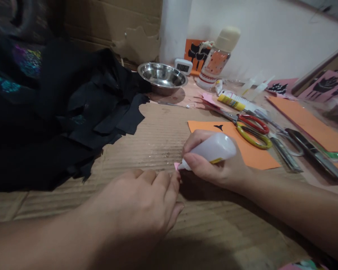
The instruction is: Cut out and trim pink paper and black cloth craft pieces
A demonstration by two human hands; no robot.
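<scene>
My right hand (214, 161) is closed around a white glue bottle (214, 147), tilted so its nozzle points down to the left. The nozzle tip meets a small pink paper piece (176, 165) at the fingertips of my left hand (146, 198). That hand lies palm down on the cardboard (135, 150), index fingertip pressing at the pink piece, thumb apart below. Most of the piece is hidden. Behind my right hand lies an orange paper sheet (256, 157) with a small black cut-out (219, 128) on it.
Black cut material (73, 112) is heaped at left. A steel bowl (163, 77), white timer (183, 66) and capped bottle (218, 56) stand at the back. Red-and-yellow-handled scissors (253, 129), a glue stick (231, 102) and a black-handled cutter (312, 152) lie at right.
</scene>
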